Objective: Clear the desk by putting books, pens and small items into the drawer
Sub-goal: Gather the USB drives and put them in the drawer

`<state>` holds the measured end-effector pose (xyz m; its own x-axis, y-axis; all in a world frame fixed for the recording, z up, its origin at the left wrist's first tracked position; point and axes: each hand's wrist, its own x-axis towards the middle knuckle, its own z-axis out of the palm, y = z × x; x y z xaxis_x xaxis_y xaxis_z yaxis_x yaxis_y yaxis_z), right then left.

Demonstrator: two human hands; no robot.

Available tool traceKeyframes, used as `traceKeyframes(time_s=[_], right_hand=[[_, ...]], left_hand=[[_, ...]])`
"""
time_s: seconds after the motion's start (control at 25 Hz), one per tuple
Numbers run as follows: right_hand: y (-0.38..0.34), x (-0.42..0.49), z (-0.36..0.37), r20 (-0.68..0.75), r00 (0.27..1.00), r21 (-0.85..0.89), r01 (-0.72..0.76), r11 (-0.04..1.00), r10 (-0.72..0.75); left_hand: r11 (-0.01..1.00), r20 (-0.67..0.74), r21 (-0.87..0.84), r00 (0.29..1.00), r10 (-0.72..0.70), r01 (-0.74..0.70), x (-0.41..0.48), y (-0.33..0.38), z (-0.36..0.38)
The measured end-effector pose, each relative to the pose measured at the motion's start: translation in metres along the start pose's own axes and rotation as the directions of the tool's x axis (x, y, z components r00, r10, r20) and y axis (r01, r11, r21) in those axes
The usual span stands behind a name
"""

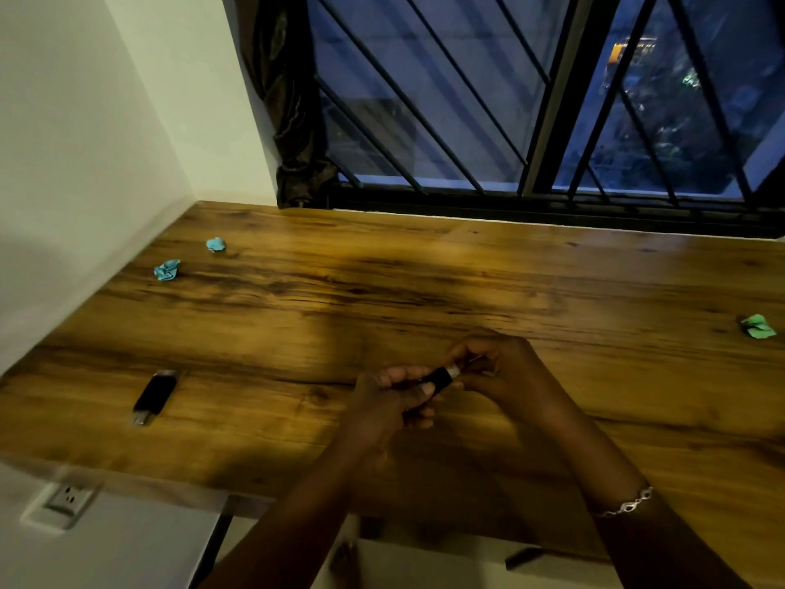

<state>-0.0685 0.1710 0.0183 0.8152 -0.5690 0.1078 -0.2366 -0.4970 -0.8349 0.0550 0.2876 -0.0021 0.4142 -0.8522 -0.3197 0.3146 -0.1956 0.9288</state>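
Grip, left: my left grip (395, 401) is curled round the near end of a small black stick (439, 378), with the thumb lying along its top.
Grip, right: my right grip (497, 371) has its fingers bent in and pinches the silvery far end of that same stick.
Window: a barred window (552, 99) runs along the back, dark outside.
Bench: the wooden bench (382, 282) stretches from the white wall on the left to the right edge of my view.
Curtain: a dark curtain (293, 104) hangs bunched in the back corner, its foot at the rear edge of the bench.
Held stick: it sits between both grips over the front middle of the bench; I cannot tell whether it touches the wood.
Second stick: a black flash drive (153, 395) lies flat on the bench, front left, well apart from my grips.
Wall socket: a socket (68, 499) shows just below the front left edge of the bench.
Paper balls: two blue paper balls (168, 269) lie near each other at the back left; a green paper ball (758, 326) lies at the far right.
Bracelet: a silver bracelet (626, 505) circles my right wrist.
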Motion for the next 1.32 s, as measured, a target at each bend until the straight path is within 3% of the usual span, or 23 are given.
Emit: traceKeyframes(time_s=[0.4, 0.48, 0.6, 0.72, 0.92, 1.0, 1.32], right_hand=[[-0.009, 0.01, 0.012, 0.04, 0.999, 0.118, 0.016, 0.993, -0.02], [-0.01, 0.015, 0.022, 0.015, 1.0, 0.182, 0.011, 0.983, -0.014], [-0.014, 0.029, 0.046, 0.038, 0.998, 0.176, 0.04, 0.984, -0.048], [-0.015, 0.047, 0.063, 0.086, 0.991, 0.094, 0.093, 0.991, -0.101], [0.004, 0.059, 0.072, 0.07, 0.995, 0.114, 0.058, 0.992, -0.066], [0.013, 0.06, 0.074, 0.051, 0.998, 0.094, 0.034, 0.995, -0.039], [0.018, 0.049, 0.057, -0.05, 0.999, 0.029, 0.01, 1.0, -0.008]], left_hand=[[0.995, 0.03, 0.096, 0.999, 0.024, -0.027, 0.004, 0.003, -0.019], [0.964, 0.008, 0.236, 0.992, 0.128, -0.126, 0.005, 0.006, -0.03], [0.73, -0.037, 0.643, 0.943, 0.331, -0.231, 0.002, 0.009, -0.05], [0.578, -0.209, 0.808, 0.863, 0.459, -0.112, -0.01, 0.004, -0.08], [0.512, -0.496, 0.843, 0.604, 0.624, 0.164, -0.017, -0.021, -0.167], [0.488, -0.537, 0.837, 0.539, 0.649, 0.248, -0.011, -0.026, -0.19], [0.263, -0.504, 0.84, 0.506, 0.7, 0.474, -0.001, -0.044, -0.211]])
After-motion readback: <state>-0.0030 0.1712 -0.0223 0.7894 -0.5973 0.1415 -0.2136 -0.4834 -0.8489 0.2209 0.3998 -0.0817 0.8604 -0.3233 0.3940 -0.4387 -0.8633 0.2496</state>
